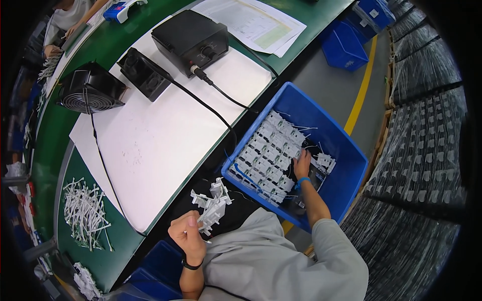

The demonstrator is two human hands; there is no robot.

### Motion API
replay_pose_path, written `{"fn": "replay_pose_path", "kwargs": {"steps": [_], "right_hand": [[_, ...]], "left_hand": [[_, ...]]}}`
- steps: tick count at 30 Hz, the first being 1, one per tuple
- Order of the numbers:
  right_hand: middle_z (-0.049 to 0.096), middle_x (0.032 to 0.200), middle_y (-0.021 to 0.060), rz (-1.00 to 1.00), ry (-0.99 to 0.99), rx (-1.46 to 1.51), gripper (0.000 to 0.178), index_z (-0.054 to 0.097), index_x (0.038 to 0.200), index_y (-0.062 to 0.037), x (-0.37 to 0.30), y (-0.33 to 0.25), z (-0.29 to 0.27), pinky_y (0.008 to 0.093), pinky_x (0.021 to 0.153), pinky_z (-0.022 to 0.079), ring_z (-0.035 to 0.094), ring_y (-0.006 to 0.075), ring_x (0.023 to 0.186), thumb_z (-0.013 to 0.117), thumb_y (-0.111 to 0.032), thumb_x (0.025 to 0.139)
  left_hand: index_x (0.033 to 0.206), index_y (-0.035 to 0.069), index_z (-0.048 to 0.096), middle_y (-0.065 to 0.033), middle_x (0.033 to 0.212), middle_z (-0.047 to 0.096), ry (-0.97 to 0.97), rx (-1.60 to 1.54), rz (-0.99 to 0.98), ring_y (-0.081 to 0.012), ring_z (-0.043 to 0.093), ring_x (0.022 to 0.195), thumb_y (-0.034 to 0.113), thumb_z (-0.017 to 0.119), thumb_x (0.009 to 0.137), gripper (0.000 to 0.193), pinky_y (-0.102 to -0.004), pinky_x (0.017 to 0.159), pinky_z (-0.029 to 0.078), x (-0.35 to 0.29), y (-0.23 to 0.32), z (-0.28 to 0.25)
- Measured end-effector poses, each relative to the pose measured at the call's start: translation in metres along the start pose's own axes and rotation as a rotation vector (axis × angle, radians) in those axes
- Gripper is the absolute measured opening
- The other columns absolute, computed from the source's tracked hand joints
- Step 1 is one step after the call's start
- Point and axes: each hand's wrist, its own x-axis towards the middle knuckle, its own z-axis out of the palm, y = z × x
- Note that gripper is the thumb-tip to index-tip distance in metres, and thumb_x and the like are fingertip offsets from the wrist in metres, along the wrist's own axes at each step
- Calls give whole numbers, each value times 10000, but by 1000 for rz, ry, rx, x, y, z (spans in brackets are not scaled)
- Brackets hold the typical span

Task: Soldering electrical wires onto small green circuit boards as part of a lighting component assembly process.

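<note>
Close to my lap, my left hand (187,235) is closed around several white plastic parts (215,206) that stick up past its fingers. My right hand (303,164) reaches down into a blue bin (329,125) on the right. Its fingers look apart and touch or hover just over the rows of white plastic parts (268,155) lying there; the fingertips are partly hard to make out. Beside this hand, against the bin's right side, sits a loose white part (325,161). A blue band circles my right wrist.
On the green bench (118,251) lie a white sheet (165,145), a pile of white cable ties or leads (85,213), a fan (90,90), a black holder (144,75), a black control box (191,40) with cables, and papers (256,22). Wrapped stacks (416,145) stand right.
</note>
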Motion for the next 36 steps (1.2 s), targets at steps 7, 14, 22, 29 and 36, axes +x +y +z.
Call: {"fn": "replay_pose_path", "kwargs": {"steps": [7,14,22,29,36], "right_hand": [[432,1365,311,332,202,82,652,408,1358,74,-33,37,3,484,1105,337,428,450,1279,680,-232,851],[424,1366,296,380,-39,-36,920,373,1400,60,-56,15,3,513,1071,383,417,470,1281,818,-384,730],[437,1378,322,631,-321,-184,1022,357,1443,24,-16,18,0,527,1049,423,457,494,1273,843,-441,674],[393,1439,318,647,-598,-325,1041,360,1468,-24,-1,14,-17,509,1065,428,447,477,1312,796,-512,659],[384,1391,270,777,-238,-171,899,468,1329,11,-29,24,17,563,1053,394,336,457,1336,795,-532,691]], "left_hand": [[586,-70,460,-64,526,394,14,-2,13,-123,336,483,182,542,966,463,-298,476,204,9,11,14],[587,-69,462,-59,526,390,-23,-43,14,-119,328,484,181,544,965,461,-297,478,194,8,6,8],[616,-77,505,-83,613,516,-36,-71,-15,-124,429,571,198,579,976,460,-282,525,324,2,3,-1],[576,-57,434,-48,528,380,56,-47,16,-111,305,487,200,550,966,482,-298,480,172,8,6,2],[573,-57,419,-51,527,376,50,-68,12,-112,302,485,203,542,964,486,-302,479,170,8,3,-5]]}}
